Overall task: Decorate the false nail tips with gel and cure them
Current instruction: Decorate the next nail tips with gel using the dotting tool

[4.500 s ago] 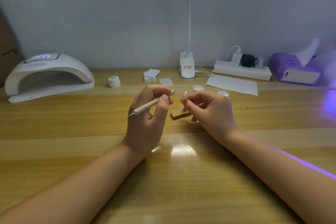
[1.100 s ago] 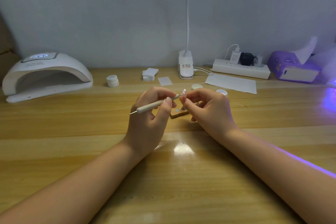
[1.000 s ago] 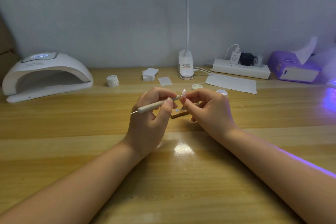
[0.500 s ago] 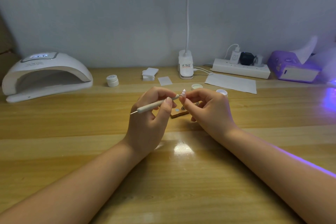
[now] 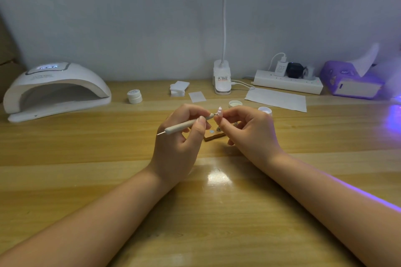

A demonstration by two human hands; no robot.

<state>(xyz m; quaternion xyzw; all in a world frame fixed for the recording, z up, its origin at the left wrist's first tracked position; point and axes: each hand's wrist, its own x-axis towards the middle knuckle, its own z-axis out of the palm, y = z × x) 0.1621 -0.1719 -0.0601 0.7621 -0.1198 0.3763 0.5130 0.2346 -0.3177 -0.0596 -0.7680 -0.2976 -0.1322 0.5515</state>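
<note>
My left hand grips a pale dotting tool like a pen, its far tip touching a small pinkish false nail tip. My right hand pinches that nail tip upright on its stand, just above a small wooden holder block lying on the table. An open gel pot and a second small white pot sit just behind my right hand. The white curing lamp stands at the far left, its display lit.
A closed white jar, a stack of white pads and a single pad lie behind my hands. A clip lamp base, a sheet of paper, a power strip and a purple tissue box line the back right.
The tool's tip has closed the gap from 4.5 s ago and stays on the nail tip. Over the last second both hands barely move.
</note>
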